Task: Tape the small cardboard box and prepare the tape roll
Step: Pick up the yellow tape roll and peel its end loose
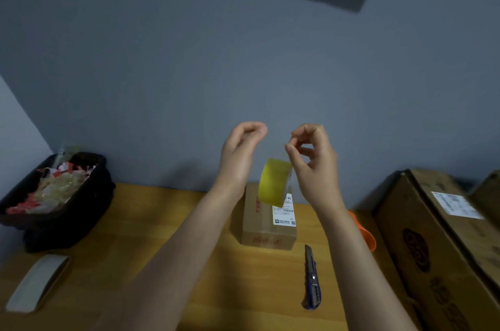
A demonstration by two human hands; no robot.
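Both my hands are raised in front of the grey wall. A yellow tape roll (273, 182) hangs in the air on edge, just under the pinched fingertips of my right hand (313, 165). My left hand (240, 155) is level with it, thumb and fingers pinched together, a short gap between the two hands. Any clear strip of tape between them is too faint to make out. On the wooden table, directly below the roll, stands the small cardboard box (266, 225), with a white shipping label on top; the roll covers part of it.
A blue utility knife (311, 279) lies right of the small box. A large cardboard box (433, 238) fills the right side, with an orange object (366, 236) beside it. A black bin (62, 211) of tape scraps stands at the left, a flattened grey tape core (38, 283) in front of it.
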